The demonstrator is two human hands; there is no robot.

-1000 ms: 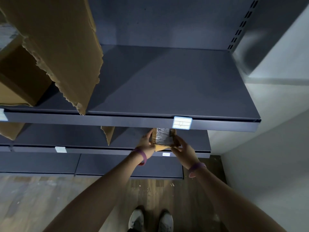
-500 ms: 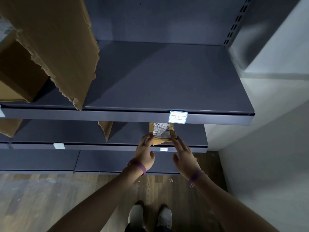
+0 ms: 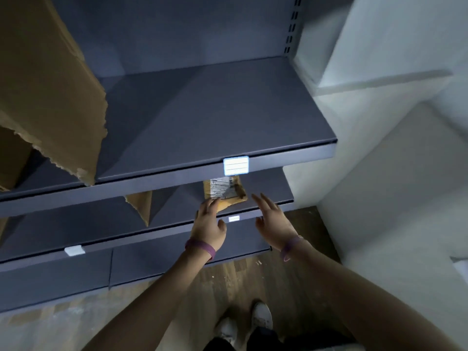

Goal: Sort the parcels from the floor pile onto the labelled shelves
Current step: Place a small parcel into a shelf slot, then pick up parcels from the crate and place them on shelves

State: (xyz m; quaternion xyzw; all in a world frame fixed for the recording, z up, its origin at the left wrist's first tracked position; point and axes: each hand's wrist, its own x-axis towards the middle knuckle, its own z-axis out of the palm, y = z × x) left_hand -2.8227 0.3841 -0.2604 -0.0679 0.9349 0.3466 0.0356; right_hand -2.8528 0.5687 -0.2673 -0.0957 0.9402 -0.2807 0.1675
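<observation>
The parcel (image 3: 224, 191) lies flat on the second shelf (image 3: 268, 188), just beyond both hands and partly tucked under the front lip of the top shelf (image 3: 215, 117). It is a small tan packet with a white printed label on its upper face; the print is too small to read.

The left hand (image 3: 209, 225) reaches out palm down, with its fingers fairly straight and close together. Its fingertips (image 3: 211, 202) are at the parcel's near left corner. They seem to touch it but do not curl round it. The right hand (image 3: 272, 219) is just right of the parcel and apart from it. Its fingers (image 3: 260, 200) are straight and spread over the shelf's front edge, holding nothing. The parcel sits between the two sets of fingertips and a little further in.

Each wrist wears a purple band, the left band (image 3: 200, 248) and the right band (image 3: 290, 247).

A white tag (image 3: 236, 165) is fixed to the top shelf's lip, above the parcel and beyond the hands; its writing is blurred. A small tag (image 3: 233, 218) on the second shelf's lip shows between the two hands. A third tag (image 3: 74, 250) is on the same lip, well to the left of the left hand.

A torn cardboard sheet (image 3: 50, 92) stands on the top shelf, up and left of the left hand. A cardboard scrap (image 3: 140, 206) stands on the second shelf, left of that hand. Below the arms are a wooden floor (image 3: 240, 277) and a pair of pale shoes (image 3: 262, 316). A pale wall (image 3: 392, 173) rises to the right of the right hand.
</observation>
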